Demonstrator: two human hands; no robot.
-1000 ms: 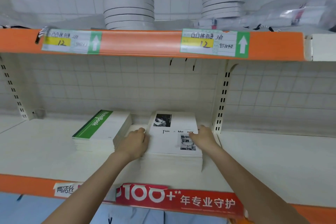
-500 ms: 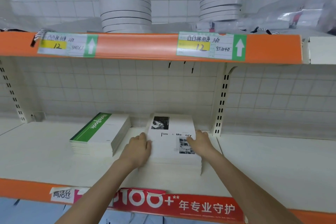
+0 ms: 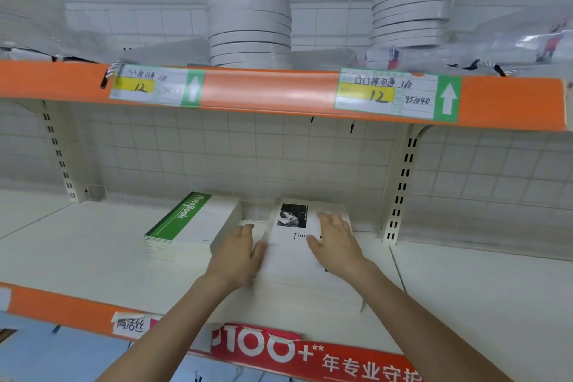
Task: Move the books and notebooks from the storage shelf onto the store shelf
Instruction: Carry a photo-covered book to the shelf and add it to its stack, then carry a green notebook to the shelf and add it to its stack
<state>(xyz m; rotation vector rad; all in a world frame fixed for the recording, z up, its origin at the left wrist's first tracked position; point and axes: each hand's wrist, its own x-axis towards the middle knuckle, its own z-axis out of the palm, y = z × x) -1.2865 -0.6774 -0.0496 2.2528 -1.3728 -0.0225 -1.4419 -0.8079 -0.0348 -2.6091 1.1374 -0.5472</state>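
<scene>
A stack of white notebooks with a black-and-white photo cover (image 3: 288, 254) lies on the cream shelf board (image 3: 93, 251), near its middle. My left hand (image 3: 240, 253) rests against the stack's left edge, thumb on the top cover. My right hand (image 3: 336, 242) lies flat on top of the cover with fingers spread. To the left sits a second stack of notebooks with a green "NoteBook" band (image 3: 189, 226), a small gap away from my left hand.
An orange shelf lip with price labels (image 3: 397, 96) runs overhead; stacks of white round boxes (image 3: 249, 12) stand on that upper shelf. A slotted upright (image 3: 400, 186) stands just right of the photo-cover stack. A red banner (image 3: 310, 353) covers the lower shelf lip.
My right hand slid from the stack's right edge onto the top of the cover. My left hand stayed at the left edge. The camera moved closer and tilted up slightly.
</scene>
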